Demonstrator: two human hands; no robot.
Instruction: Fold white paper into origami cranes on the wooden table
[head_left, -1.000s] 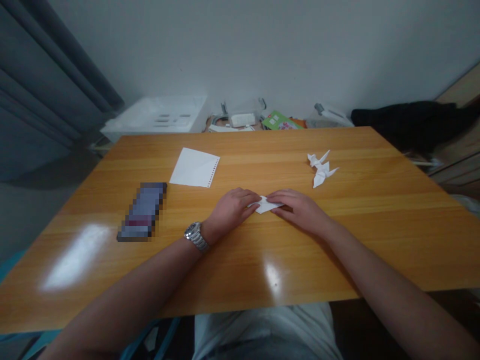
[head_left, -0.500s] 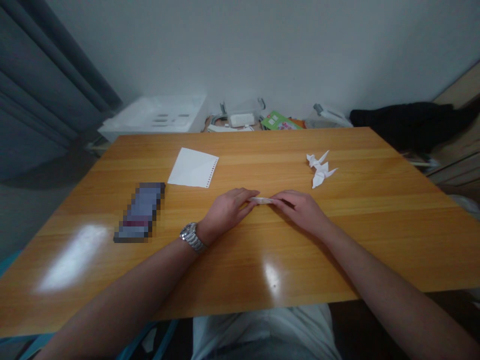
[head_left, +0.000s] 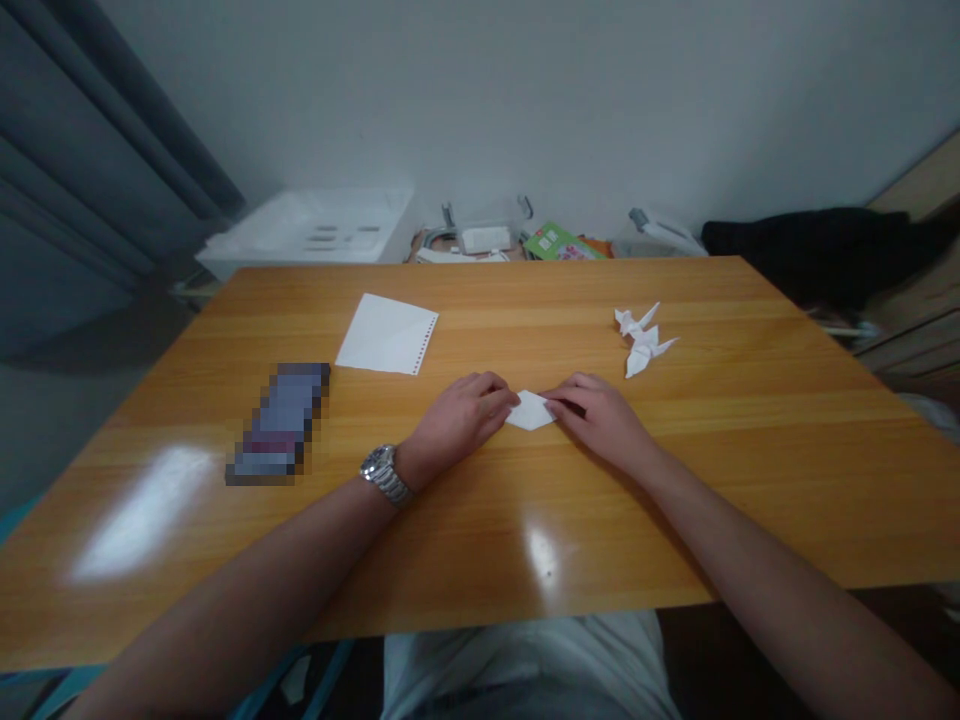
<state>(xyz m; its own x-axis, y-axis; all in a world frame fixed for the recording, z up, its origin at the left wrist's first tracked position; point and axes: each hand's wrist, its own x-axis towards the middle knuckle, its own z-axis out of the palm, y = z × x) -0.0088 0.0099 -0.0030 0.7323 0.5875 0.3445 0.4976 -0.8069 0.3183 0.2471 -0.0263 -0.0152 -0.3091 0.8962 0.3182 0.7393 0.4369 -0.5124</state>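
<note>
Between my two hands is a small folded piece of white paper (head_left: 531,411), its broad face showing, low over the table. My left hand (head_left: 472,412), with a metal watch (head_left: 385,473) on the wrist, pinches its left edge. On the opposite edge, the fingers of my right hand (head_left: 600,412) are closed. Two white paper cranes (head_left: 645,345) lie close together beyond my right hand. A flat white sheet (head_left: 388,334) with a perforated edge rests beyond my left hand.
A blurred-out phone (head_left: 281,420) lies on the wooden table (head_left: 465,540) to the left. Behind the far edge are a white plastic tub (head_left: 300,230), a green booklet (head_left: 561,242) and some clutter. Dark cloth (head_left: 817,245) lies at the back right.
The folded paper has turned from nearly edge-on to showing its broad face. My fingers have shifted slightly along its sides; the other things stay where they were.
</note>
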